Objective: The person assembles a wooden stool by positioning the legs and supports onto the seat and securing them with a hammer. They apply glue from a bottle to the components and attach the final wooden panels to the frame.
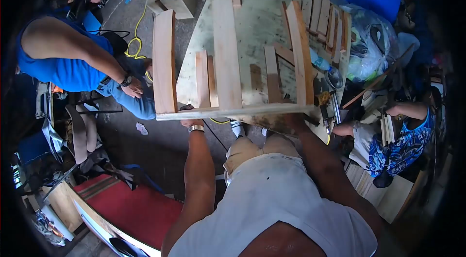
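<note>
A wooden frame has a long crosspiece along its near edge, with a wide middle slat, a left side piece and a curved right side piece running away from me. My left hand is wrapped round the crosspiece left of its middle, partly under it. Toward the right end of the same crosspiece, my right hand is in shadow beneath the edge, its fingers hidden. Shorter wood pieces stand between the slats, over a pale, stained tabletop.
Wood strips, a bottle and a clamp-like tool lie at the table's right. Beyond is a plastic bag. A person in blue is at left, another person at right. A yellow cord crosses the floor.
</note>
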`<state>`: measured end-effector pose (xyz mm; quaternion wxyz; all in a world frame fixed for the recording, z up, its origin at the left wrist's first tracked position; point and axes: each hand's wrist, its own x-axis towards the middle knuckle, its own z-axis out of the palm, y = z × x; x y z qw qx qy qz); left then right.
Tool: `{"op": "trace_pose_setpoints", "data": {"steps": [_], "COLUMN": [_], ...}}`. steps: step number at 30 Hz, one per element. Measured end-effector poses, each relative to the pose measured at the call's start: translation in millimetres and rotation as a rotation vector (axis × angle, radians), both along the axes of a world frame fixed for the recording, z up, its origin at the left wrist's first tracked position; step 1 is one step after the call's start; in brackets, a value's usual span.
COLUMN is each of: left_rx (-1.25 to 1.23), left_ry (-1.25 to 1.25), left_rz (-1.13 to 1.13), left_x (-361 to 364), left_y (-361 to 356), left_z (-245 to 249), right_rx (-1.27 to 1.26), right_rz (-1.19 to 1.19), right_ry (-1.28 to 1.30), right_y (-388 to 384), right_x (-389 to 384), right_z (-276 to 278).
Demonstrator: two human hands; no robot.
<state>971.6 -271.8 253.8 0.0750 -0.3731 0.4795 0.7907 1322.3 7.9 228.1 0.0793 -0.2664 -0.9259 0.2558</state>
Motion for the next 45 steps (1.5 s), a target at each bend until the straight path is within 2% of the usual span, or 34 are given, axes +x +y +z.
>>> {"op": "trace_pose_setpoints", "data": {"steps": [2, 3, 7, 9, 13, 15, 16, 17, 18, 19, 20, 21, 23, 24, 25, 26, 27, 28, 29, 30, 31, 32, 33, 36, 38, 39, 42, 43, 45], "left_rx": [0.087, 0.129, 0.209, 0.194, 0.044, -0.048, 0.084, -0.123, -0.341, -0.812, -1.290, -1.381, -1.569, -1.204, -1.350, -1.496, -1.534, -1.558, -1.558, -1.740, -1.651, -1.559, -1.586, -1.679, -1.726, -1.664, -1.684, -1.690, -1.693], "left_ry": [-0.083, -0.114, -0.131, -0.085, 0.086, 0.200, 0.215, 0.454, 0.688, 0.741, 0.744, 0.879, 1.160, 1.004, 0.966, 0.925, 0.808, 0.655, 0.688, 0.616, 0.564, 0.511, 0.524, 0.535, 0.545, 0.483, 0.491, 0.469, 0.474], "left_rz": [-0.046, -0.085, -0.226, -0.259, -0.214, -0.205, -0.209, -0.295, -0.367, -0.463, -0.543, -0.575, -0.601, -0.557, -0.585, -0.611, -0.702, -0.874, -0.940, -0.986, -1.033, -1.071, -1.069, -0.946, -0.884, -0.976, -1.001, -1.000, -0.999], "left_x": [-7.9, -14.7, -50.1, -59.8, -47.0, -51.1, -98.1, -115.6, -127.2, -116.3, -103.0, -95.1, -79.4, -71.2, -73.0, -74.7, -71.2, -73.7, -74.8, -67.7, -67.3, -66.6, -64.3, -67.9, -67.4, -68.9, -69.3, -69.3, -72.6], "left_y": [-6.9, -9.8, -20.2, -23.3, -8.2, -1.1, -54.2, -65.7, -70.9, -59.8, -45.8, -40.7, -30.1, -6.3, 5.1, 16.6, 33.0, 39.2, 44.3, 51.1, 50.7, 49.3, 47.6, 41.2, 42.6, 42.9, 44.6, 47.1, 50.1], "left_z": [-5.3, -9.3, -1.7, 23.2, 127.7, 164.3, 116.1, 113.1, 118.5, 156.0, 191.7, 200.3, 216.6, 239.0, 243.4, 247.8, 262.4, 263.2, 254.7, 260.1, 267.1, 271.0, 269.0, 251.9, 253.8, 259.6, 261.2, 260.9, 261.0], "right_rx": [-0.258, -0.320, -0.430, -0.467, -0.555, -0.578, -0.448, -0.310, -0.081, 0.134, 0.022, 0.044, 0.095, 0.021, -0.165, -0.013, 0.088, 0.095, 0.103, 0.223, 0.350, 0.359, 0.371, 0.657, 0.593, 0.555, 0.512, 0.519, 0.541], "right_rz": [-0.039, -0.061, -0.160, -0.202, -0.206, -0.114, 0.024, 0.170, 0.099, 0.018, -0.289, -0.536, -0.686, -0.686, -0.574, -0.349, -0.058, 0.114, 0.280, 0.393, 0.504, 0.614, 0.742, 0.884, 0.903, 0.900, 0.821, 0.865, 0.881], "right_ry": [0.276, 0.307, 0.235, 0.207, 0.182, 0.190, 0.042, -0.079, -0.152, -0.240, -0.210, -0.055, 0.273, 0.310, 0.567, 0.612, 0.732, 0.646, 0.560, 0.506, 0.456, 0.375, 0.292, 0.133, -0.022, -0.112, -0.309, -0.134, -0.091], "right_y": [-13.8, -20.0, -53.6, -66.8, -67.9, -56.1, -43.5, -31.0, -9.3, 10.5, 35.4, 59.3, 95.2, 93.8, 102.6, 94.7, 101.2, 101.3, 95.1, 84.7, 75.4, 68.4, 62.9, 61.1, 65.7, 64.8, 49.4, 54.9, 63.4], "right_x": [5.1, 9.5, -17.3, -36.4, -52.1, -49.2, -45.5, -42.3, -6.9, 27.5, 20.2, 4.8, -38.7, -74.2, -101.9, -135.3, -163.9, -198.2, -232.7, -262.1, -290.2, -318.5, -340.6, -389.9, -402.8, -402.1, -396.4, -395.4, -398.0], "right_z": [-18.1, -27.1, -4.3, 9.7, 32.6, 38.7, 42.5, 48.1, -43.5, -131.9, -49.3, 28.0, 166.7, 252.3, 287.9, 335.0, 349.6, 369.4, 381.0, 379.8, 379.6, 373.1, 363.6, 324.7, 315.5, 309.9, 334.8, 325.1, 314.4]}}
